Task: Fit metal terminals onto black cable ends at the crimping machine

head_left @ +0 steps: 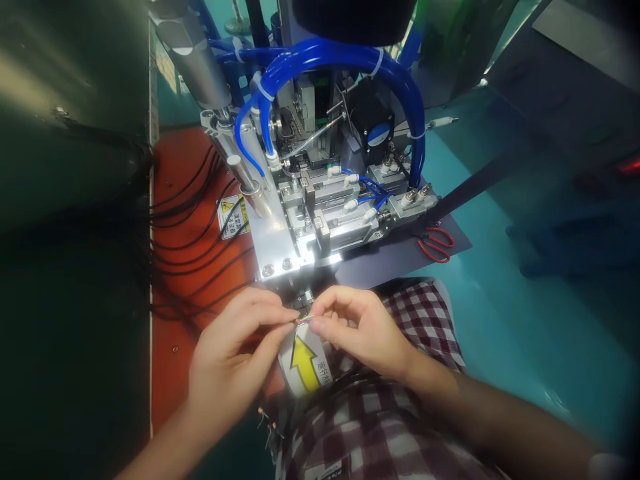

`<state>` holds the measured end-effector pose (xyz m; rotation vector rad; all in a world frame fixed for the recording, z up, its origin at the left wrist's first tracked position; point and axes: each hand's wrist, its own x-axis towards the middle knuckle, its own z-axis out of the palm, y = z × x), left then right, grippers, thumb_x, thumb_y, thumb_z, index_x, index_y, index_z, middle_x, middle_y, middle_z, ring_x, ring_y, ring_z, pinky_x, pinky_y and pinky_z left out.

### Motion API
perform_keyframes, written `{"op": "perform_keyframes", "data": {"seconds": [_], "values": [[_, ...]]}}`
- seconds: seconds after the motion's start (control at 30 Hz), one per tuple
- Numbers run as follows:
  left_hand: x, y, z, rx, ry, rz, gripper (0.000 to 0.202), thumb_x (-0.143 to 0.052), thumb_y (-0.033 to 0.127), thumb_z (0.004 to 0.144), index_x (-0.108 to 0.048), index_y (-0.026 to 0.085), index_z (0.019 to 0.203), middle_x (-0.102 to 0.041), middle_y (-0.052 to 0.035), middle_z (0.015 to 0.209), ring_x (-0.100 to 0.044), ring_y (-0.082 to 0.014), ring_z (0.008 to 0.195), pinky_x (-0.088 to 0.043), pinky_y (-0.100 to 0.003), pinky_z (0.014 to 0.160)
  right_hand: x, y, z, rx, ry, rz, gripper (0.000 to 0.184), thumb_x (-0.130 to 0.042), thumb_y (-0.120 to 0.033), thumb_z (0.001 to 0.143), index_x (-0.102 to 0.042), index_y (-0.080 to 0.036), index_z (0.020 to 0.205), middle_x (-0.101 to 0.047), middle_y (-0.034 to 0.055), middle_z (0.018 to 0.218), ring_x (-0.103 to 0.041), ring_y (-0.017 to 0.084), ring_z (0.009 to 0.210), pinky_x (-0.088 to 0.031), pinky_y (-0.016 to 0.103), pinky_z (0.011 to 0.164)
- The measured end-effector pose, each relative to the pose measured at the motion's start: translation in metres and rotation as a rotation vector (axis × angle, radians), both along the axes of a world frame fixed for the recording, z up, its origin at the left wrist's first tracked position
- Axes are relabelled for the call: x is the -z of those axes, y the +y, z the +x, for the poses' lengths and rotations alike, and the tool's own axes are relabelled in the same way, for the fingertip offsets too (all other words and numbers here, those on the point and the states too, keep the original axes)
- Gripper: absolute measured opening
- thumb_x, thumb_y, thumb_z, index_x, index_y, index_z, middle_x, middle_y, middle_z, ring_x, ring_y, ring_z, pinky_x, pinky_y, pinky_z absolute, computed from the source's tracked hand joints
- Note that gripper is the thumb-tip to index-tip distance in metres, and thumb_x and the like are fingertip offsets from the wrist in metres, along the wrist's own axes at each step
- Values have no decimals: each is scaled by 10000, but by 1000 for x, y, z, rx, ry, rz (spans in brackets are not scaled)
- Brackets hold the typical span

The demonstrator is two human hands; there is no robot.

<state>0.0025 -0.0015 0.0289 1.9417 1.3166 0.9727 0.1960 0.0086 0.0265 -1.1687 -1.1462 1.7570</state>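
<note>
My left hand [235, 347] and my right hand [363, 327] meet in front of the machine, each with thumb and forefinger pinched. Between the fingertips is a small thin metallic piece [305, 319], with a hint of orange at its left end. Both hands appear to grip it; its exact kind is too small to make out. Just beyond the fingers is the near end of a metal machine fixture [306, 297]. Below them lies a white label with a yellow arrow [305, 363].
Blue air hoses [345, 50] arch over the machine's metal slides [345, 220]. Black cables [190, 253] cross the orange plate [173, 373] at left. Red-handled snips [437, 245] lie at right. Several small parts with wire leads [269, 423] are near the checkered apron [380, 427].
</note>
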Motion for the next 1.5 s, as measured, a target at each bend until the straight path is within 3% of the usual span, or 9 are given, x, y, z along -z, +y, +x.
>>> {"op": "perform_keyframes", "data": {"seconds": [0.17, 0.27, 0.53, 0.63, 0.7, 0.87, 1.07, 1.27, 1.5], "values": [[-1, -1, 0, 37, 42, 13, 163, -640, 109, 886, -680, 259, 936, -669, 23, 909, -649, -106, 847, -526, -200, 729, -3, -1, -1, 13, -32, 11, 205, -730, -336, 762, -609, -174, 728, -525, -37, 596, -397, 82, 499, -331, 221, 457], [-4, -3, 2, 31, 53, 19, 106, -659, 145, 881, -681, 244, 910, -687, 25, 853, -650, -103, 762, -525, -198, 669, -4, -5, -6, 76, -70, 71, 154, -697, -269, 767, -590, -184, 697, -535, -44, 584, -414, 79, 493, -347, 212, 455], [-6, -10, 7, -157, 27, -233, 116, -673, 339, 872, -714, 248, 814, -738, 41, 784, -643, -90, 498, -468, -167, 413, 2, -14, -15, 170, -502, 595, 211, -603, -179, 821, -524, -209, 628, -548, -36, 563, -487, 100, 502, -394, 257, 524], [-6, -9, 6, -185, -13, -309, 121, -688, 363, 849, -721, 250, 818, -757, 35, 785, -660, -107, 496, -445, -163, 375, 2, -15, -16, 154, -599, 780, 230, -577, -148, 848, -510, -205, 635, -544, -43, 548, -476, 91, 478, -378, 270, 546], [-7, -8, 6, -206, -37, -341, 133, -695, 373, 834, -724, 247, 803, -766, 23, 774, -676, -123, 515, -437, -162, 364, 3, -15, -17, 153, -621, 820, 224, -571, -128, 844, -503, -205, 645, -546, -43, 552, -472, 91, 477, -369, 270, 548], [-8, -7, 9, -247, -105, -408, 145, -715, 378, 804, -726, 235, 784, -723, 31, 659, -601, -95, 435, -425, -154, 372, 7, -18, -26, 208, -594, 736, 225, -573, -149, 839, -485, -216, 643, -553, -31, 561, -493, 112, 513, -379, 268, 556], [-7, -3, 9, -259, -169, -479, 177, -733, 394, 784, -729, 217, 773, -560, 58, 470, -498, -72, 398, -353, -141, 372, 10, -18, -30, 230, -463, 466, 186, -611, -211, 852, -554, -199, 676, -574, -25, 607, -534, 116, 554, -422, 267, 594], [-10, -1, 9, -273, -193, -507, 147, -743, 368, 765, -749, 221, 770, -578, 47, 513, -483, -68, 444, -367, -138, 412, 6, -14, -16, 147, -434, 438, 106, -686, -262, 837, -662, -173, 784, -607, -24, 651, -542, 108, 567, -435, 250, 582], [-11, 1, 12, -252, -173, -479, 138, -726, 358, 770, -748, 227, 736, -610, 40, 546, -485, -67, 457, -377, -140, 427, 7, -4, -5, 84, -350, 275, 166, -670, -325, 853, -688, -173, 918, -648, -18, 733, -530, 98, 566, -433, 242, 553]]}}
